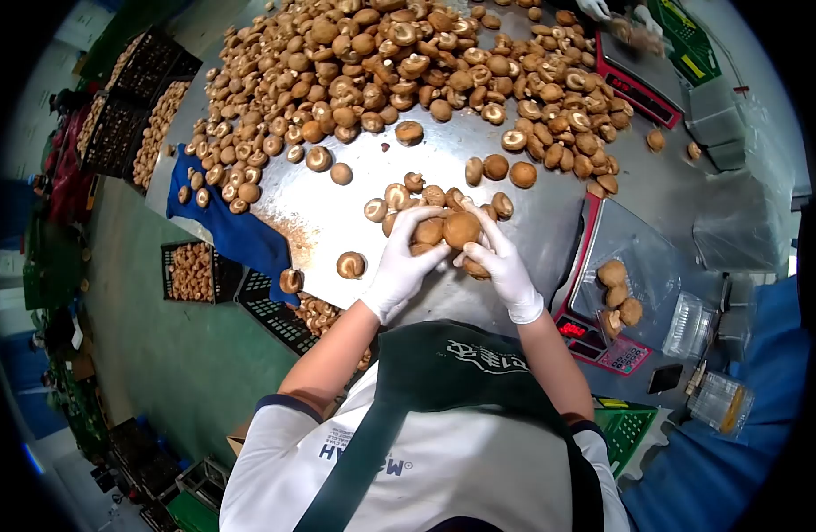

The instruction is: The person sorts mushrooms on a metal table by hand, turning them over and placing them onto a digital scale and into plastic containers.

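Note:
My left hand (405, 263), in a white glove, is wrapped round brown mushrooms (427, 232) near the table's front edge. Opposite it, my right hand (504, 267), also gloved, has its fingers curled round mushrooms. A round mushroom cap (461, 230) sits between the two hands. Several loose mushrooms (396, 196) lie on the metal table (306, 199) just beyond my fingers. Farther back is a large heap of mushrooms (364, 71). To the right, a red-framed scale (587, 335) bears several mushrooms (613, 273) on its tray.
A second scale (640, 97) stands at the back right, near a co-worker's gloved hands (594, 9). Clear plastic trays (689, 325) and a phone (664, 379) lie at right. A blue cloth (235, 232) hangs over the left edge, above black crates (191, 270) of mushroom pieces.

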Demonstrator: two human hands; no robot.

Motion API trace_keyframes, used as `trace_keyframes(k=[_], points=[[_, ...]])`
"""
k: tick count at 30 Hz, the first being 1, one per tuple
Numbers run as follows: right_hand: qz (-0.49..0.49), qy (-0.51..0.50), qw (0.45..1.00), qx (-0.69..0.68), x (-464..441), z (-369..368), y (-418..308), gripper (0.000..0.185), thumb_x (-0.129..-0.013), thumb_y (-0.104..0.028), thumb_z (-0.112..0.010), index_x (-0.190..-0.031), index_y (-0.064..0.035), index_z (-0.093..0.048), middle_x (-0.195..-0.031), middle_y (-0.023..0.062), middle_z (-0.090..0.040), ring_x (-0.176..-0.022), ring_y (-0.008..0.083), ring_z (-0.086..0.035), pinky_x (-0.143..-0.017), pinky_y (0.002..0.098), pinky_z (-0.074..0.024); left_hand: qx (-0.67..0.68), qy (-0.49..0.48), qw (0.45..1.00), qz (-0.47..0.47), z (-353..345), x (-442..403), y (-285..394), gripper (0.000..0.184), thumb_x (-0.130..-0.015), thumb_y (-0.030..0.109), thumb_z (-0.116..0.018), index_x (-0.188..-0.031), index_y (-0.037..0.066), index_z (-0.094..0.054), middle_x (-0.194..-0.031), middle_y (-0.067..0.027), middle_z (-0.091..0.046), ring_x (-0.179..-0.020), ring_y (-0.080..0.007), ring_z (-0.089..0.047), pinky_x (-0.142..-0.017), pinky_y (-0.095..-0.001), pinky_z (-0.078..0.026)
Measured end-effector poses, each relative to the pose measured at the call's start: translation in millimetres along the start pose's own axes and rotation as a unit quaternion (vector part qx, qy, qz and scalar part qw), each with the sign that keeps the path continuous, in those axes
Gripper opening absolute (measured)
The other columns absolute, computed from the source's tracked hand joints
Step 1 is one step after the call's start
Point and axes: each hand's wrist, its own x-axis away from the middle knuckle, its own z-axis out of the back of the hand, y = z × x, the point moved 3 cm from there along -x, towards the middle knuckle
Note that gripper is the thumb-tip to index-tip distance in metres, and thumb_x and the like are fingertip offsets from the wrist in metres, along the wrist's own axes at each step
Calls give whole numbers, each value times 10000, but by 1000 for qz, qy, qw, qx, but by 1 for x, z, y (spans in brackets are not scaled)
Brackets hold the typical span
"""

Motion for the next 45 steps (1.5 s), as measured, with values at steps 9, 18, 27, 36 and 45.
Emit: trace_keyframes(k=[9,18,27,36,45], points=[[17,6,987,-161,44,17,-2,573,-1014,-222,-474,-1490,53,-309,-1316,144,-557,-940,181,-620,-857,300,-513,523,-111,805,258,-20,22,-22,579,-931,65,-519,-1488,72,-361,-1427,-117,-467,-1190,-194,-573,-910,-291,-535],[44,23,987,-156,75,25,-6,560,-1029,-282,-481,-1460,56,-362,-1304,121,-568,-1010,165,-604,-869,300,-510,558,-142,756,312,-45,41,-18,594,-950,88,-529,-1511,113,-336,-1469,-92,-436,-1168,-187,-579,-904,-299,-530],[30,112,980,-165,83,45,23,574,-1014,-217,-500,-1512,-12,-298,-1294,134,-558,-970,187,-619,-856,315,-514,480,-130,830,253,-52,49,-11,570,-959,62,-506,-1504,105,-344,-1490,-114,-385,-1245,-239,-533,-1030,-365,-496],[-20,215,976,-24,95,35,46,642,-968,-141,-610,-1522,-29,-307,-1425,169,-486,-1216,183,-534,-932,272,-505,179,-107,964,165,-66,47,-24,398,-978,11,-506,-1376,39,-506,-1221,-98,-587,-1061,-157,-610,-892,-275,-535],[56,241,965,88,113,45,53,541,-947,-127,-643,-1427,24,-444,-1231,118,-630,-972,104,-627,-827,230,-518,90,-220,961,143,-107,44,-24,414,-971,1,-508,-1384,32,-497,-1205,-87,-609,-1030,-109,-573,-866,-228,-474]])
